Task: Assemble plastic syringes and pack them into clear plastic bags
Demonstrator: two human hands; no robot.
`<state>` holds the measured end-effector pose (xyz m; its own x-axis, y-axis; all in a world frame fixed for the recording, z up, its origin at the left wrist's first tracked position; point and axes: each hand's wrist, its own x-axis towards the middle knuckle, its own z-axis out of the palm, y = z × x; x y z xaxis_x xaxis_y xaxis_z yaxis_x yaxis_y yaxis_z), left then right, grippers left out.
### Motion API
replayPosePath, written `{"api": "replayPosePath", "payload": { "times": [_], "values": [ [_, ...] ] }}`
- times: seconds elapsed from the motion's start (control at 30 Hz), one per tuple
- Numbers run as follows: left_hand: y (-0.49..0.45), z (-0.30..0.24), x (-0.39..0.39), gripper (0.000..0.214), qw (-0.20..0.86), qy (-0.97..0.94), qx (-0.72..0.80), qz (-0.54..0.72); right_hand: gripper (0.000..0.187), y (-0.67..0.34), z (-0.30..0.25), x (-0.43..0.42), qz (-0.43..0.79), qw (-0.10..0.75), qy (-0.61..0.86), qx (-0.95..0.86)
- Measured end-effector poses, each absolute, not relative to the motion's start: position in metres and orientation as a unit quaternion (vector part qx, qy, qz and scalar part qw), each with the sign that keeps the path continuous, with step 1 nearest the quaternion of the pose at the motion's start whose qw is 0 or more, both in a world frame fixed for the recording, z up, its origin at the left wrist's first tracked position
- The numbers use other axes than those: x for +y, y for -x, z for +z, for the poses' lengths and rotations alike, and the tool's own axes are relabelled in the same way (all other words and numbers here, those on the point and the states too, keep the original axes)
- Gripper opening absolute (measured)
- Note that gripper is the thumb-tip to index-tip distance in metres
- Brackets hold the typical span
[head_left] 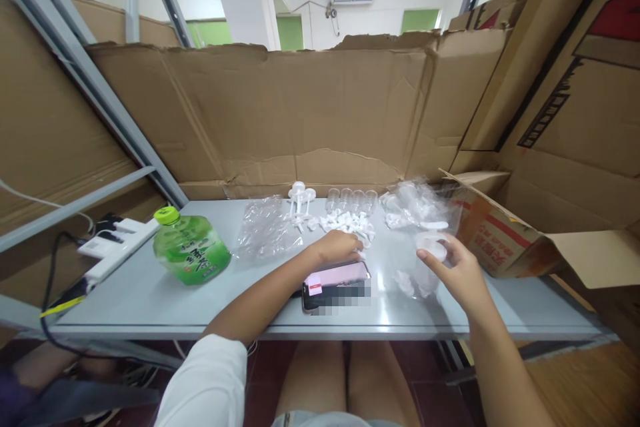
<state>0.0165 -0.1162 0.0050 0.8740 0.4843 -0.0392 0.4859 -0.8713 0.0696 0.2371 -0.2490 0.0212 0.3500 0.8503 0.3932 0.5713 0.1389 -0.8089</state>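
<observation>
My right hand [461, 268] grips a round white plastic lid [433, 247] between thumb and fingers, over the right part of the table. Below it lies a crumpled clear plastic piece [410, 283]. My left hand [337, 248] reaches to the near edge of a pile of small white plastic pieces [345, 221]. Its fingers are curled, and a bit of white shows at the fingertips. Behind the pile stands a row of clear plastic cups [358, 201]. To their left are white long-stemmed pieces with round heads [299, 195]. A phone [336, 287] lies just in front of my left hand.
Clear plastic bags lie on the left [267, 227] and right [415, 203]. A green bottle [193, 247] and a power strip [117, 247] stand at the left. An opened carton [500, 233] sits at the right. Cardboard walls [300, 113] enclose the grey table [250, 317].
</observation>
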Motion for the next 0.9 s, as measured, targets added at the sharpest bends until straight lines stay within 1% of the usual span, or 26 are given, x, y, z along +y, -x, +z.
{"api": "replayPosePath", "payload": {
  "times": [0.07, 0.1, 0.23, 0.33, 0.4, 0.47, 0.53, 0.63, 0.73, 0.83, 0.9],
  "values": [
    [-0.014, 0.009, -0.115, 0.024, 0.052, -0.964, 0.259, 0.034, 0.047, -0.238, 0.02, -0.249, 0.131, 0.512, 0.644, -0.553],
    [-0.012, 0.012, -0.115, 0.024, 0.066, -0.958, 0.268, 0.075, 0.048, -0.239, 0.021, -0.25, 0.126, 0.511, 0.646, -0.553],
    [0.003, 0.038, -0.116, 0.03, 0.172, -0.887, 0.306, 0.301, 0.044, -0.239, 0.028, -0.252, 0.104, 0.487, 0.65, -0.574],
    [0.015, 0.071, -0.128, 0.032, 0.243, -0.824, 0.288, 0.423, 0.039, -0.236, 0.039, -0.254, 0.09, 0.447, 0.641, -0.617],
    [0.022, 0.095, -0.141, 0.03, 0.221, -0.822, 0.265, 0.454, 0.038, -0.232, 0.048, -0.254, 0.071, 0.416, 0.631, -0.651],
    [0.027, 0.115, -0.153, 0.027, 0.185, -0.842, 0.25, 0.44, 0.037, -0.227, 0.055, -0.254, 0.05, 0.385, 0.62, -0.681],
    [0.03, 0.13, -0.16, 0.026, 0.177, -0.872, 0.239, 0.39, 0.037, -0.222, 0.059, -0.253, 0.031, 0.358, 0.611, -0.706],
    [0.036, 0.139, -0.159, 0.025, 0.202, -0.9, 0.231, 0.31, 0.04, -0.216, 0.062, -0.251, -0.001, 0.327, 0.597, -0.733],
    [0.041, 0.141, -0.151, 0.025, 0.242, -0.907, 0.233, 0.255, 0.042, -0.212, 0.064, -0.249, -0.025, 0.294, 0.576, -0.762],
    [0.043, 0.141, -0.147, 0.028, 0.257, -0.915, 0.234, 0.207, 0.041, -0.209, 0.067, -0.248, -0.027, 0.256, 0.555, -0.791],
    [0.044, 0.139, -0.147, 0.029, 0.26, -0.919, 0.236, 0.177, 0.04, -0.208, 0.068, -0.247, -0.022, 0.246, 0.547, -0.8]
  ]
}}
